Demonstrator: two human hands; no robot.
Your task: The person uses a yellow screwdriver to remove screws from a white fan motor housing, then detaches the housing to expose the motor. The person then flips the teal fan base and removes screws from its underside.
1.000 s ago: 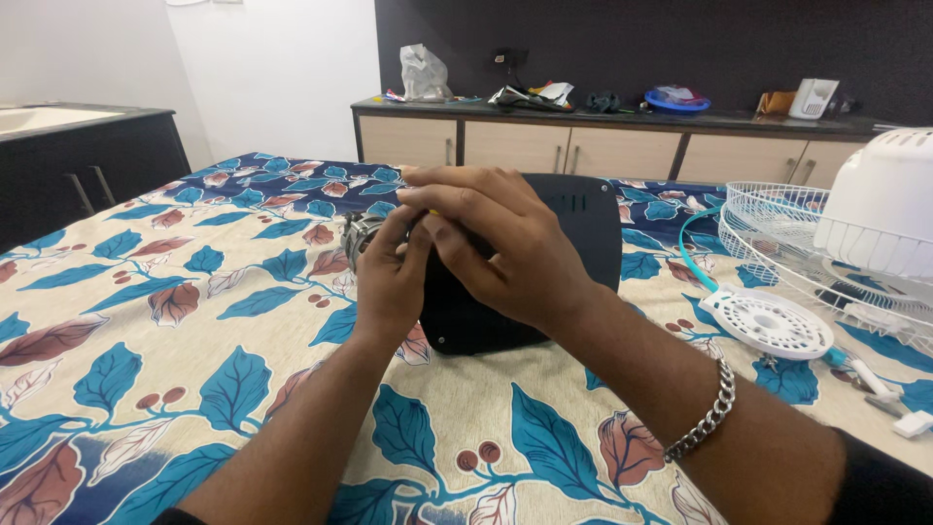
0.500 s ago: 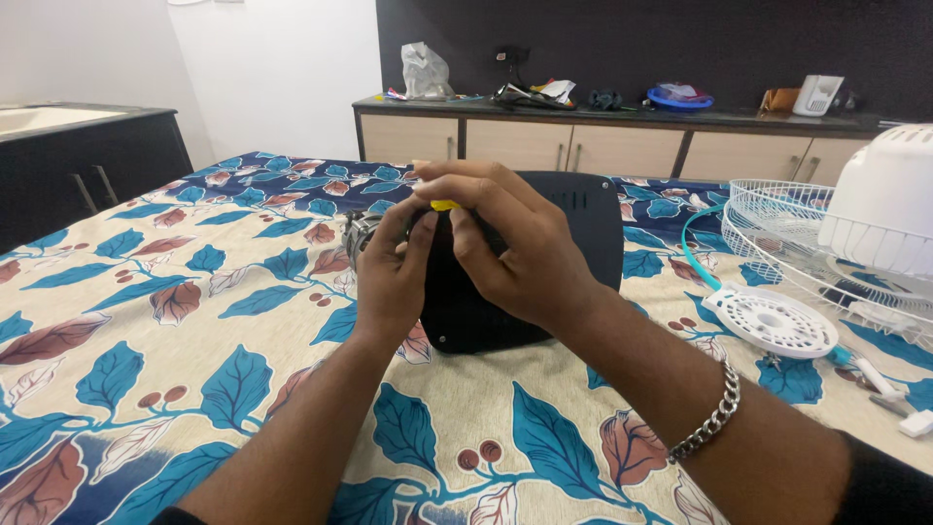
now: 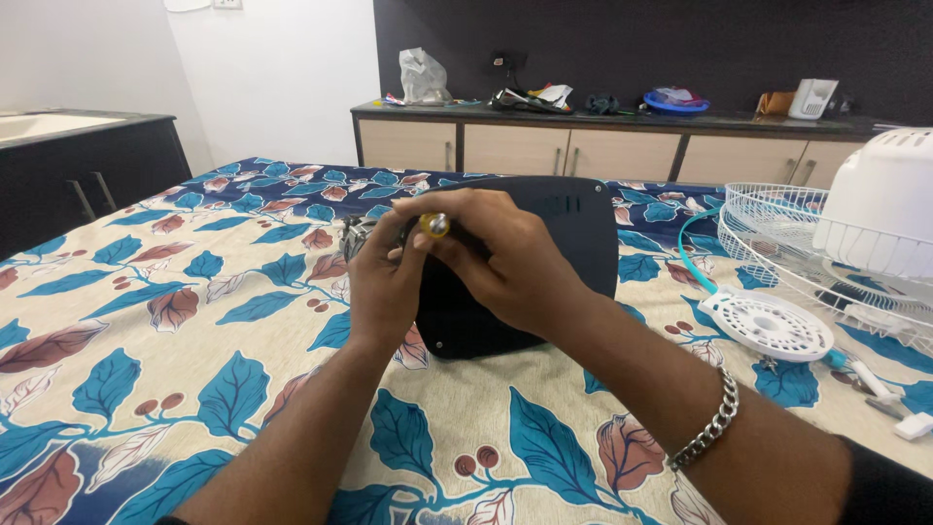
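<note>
**Both hands on a small yellow piece at the black panel**

I see a small yellow piece [image 3: 433, 225] with a metal-looking end pinched in the fingertips of my right hand [image 3: 505, 261], right at the upper left edge of the black panel [image 3: 544, 262]. The right grip is closed on it, thumb and forefinger tight together. My left hand [image 3: 381, 282] sits just beside, fingers curled and touching the same spot; its grip looks closed too, but I cannot tell whether it holds the yellow piece or the grey metal part [image 3: 356, 233] that shows just behind its knuckles. A chain bracelet [image 3: 715, 420] hangs on my right wrist.

The panel stands tilted on the worktop [image 3: 146, 321], which is covered with a cloth of blue and red leaves. To the right, well apart from my hands, lie a round white disc [image 3: 768, 323] with a teal cable [image 3: 692, 255] curving to it, a white wire guard [image 3: 777, 233], and a white housing [image 3: 880, 204] resting on the guard. Small white bits [image 3: 899, 403] lie near the right edge.

Beyond the worktop runs a cabinet [image 3: 573, 151] with clutter on top, against a dark wall.
</note>
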